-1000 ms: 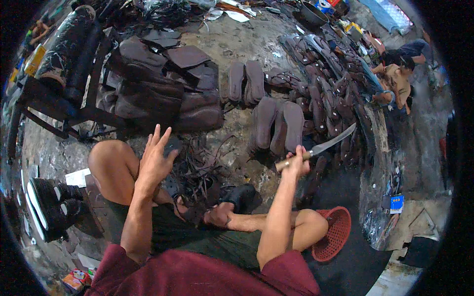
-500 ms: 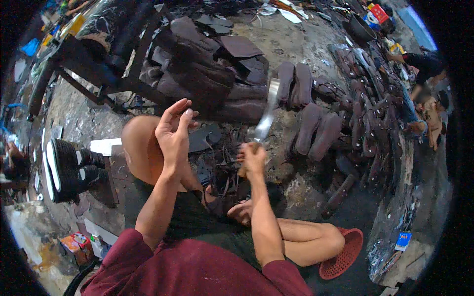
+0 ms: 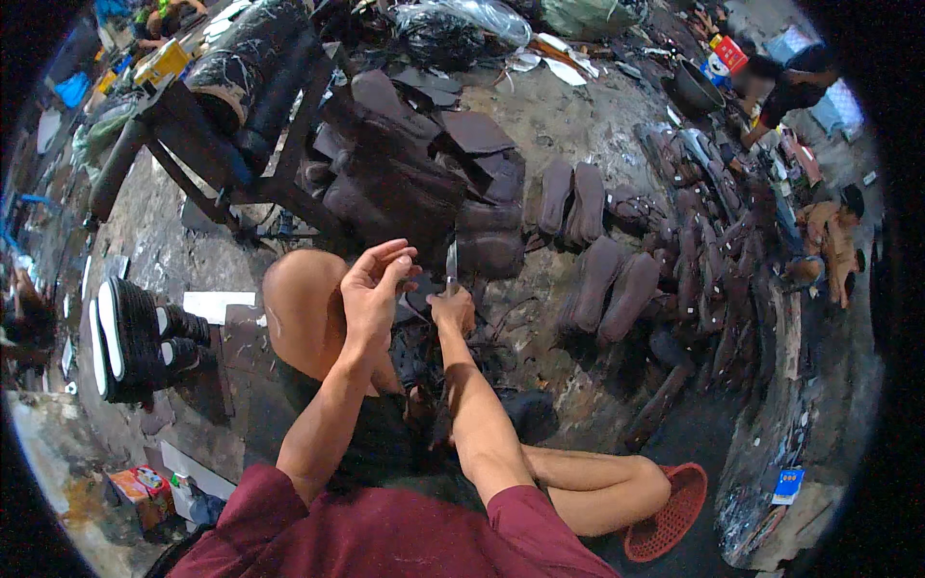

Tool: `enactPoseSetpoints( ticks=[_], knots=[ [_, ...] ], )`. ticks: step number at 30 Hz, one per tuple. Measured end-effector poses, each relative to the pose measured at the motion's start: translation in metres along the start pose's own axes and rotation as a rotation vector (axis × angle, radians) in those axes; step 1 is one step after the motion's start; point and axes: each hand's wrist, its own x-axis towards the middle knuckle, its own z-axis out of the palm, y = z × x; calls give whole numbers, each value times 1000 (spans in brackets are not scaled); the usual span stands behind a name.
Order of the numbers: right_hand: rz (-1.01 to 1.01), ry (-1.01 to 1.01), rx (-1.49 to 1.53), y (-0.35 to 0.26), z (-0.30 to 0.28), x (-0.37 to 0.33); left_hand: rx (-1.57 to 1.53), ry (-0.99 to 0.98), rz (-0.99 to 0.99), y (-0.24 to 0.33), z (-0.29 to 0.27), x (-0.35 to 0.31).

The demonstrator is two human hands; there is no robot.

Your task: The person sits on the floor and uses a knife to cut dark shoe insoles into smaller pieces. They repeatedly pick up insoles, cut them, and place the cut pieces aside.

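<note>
My right hand [image 3: 453, 310] grips a knife [image 3: 452, 262] whose narrow metal blade points away from me. Just left of it, my left hand [image 3: 371, 294] is raised beside my bent knee, its fingers curved and the thumb apart. I see nothing held in it. Dark straps [image 3: 414, 358] lie in a tangle below both hands, partly hidden by my forearms. Beyond the hands is a heap of dark brown leather-like pieces [image 3: 385, 197]. To the right lie brown shoe soles [image 3: 585, 204], with more stacked soles [image 3: 631, 289] nearer to me.
A black metal frame with a roller [image 3: 207, 144] stands at the left. Black-and-white sandals [image 3: 125, 337] are stacked by my left knee. Several rows of brown footwear parts [image 3: 708, 260] fill the right side. Another person [image 3: 805, 82] bends over at the upper right.
My right hand has brought the knife left, close beside my left hand. The blade, blurred before, is clearer. The view has shifted slightly, and the person at upper right shows more.
</note>
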Motion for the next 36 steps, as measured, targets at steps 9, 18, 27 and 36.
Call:
enactPoseSetpoints(
  ticks=[9,18,27,36],
  knots=[
    [-421,-83,962,6,-118,-56,556,-203,451,7,5,-11],
    [-364,98,706,-47,-243,-134,-44,-287,87,79,7,-41],
    [-715,-189,179,54,-218,-225,-78,-389,-662,88,-61,-66],
    [-770,-126,72,94,-214,-247,-162,-303,-744,94,-57,-85]
  ],
)
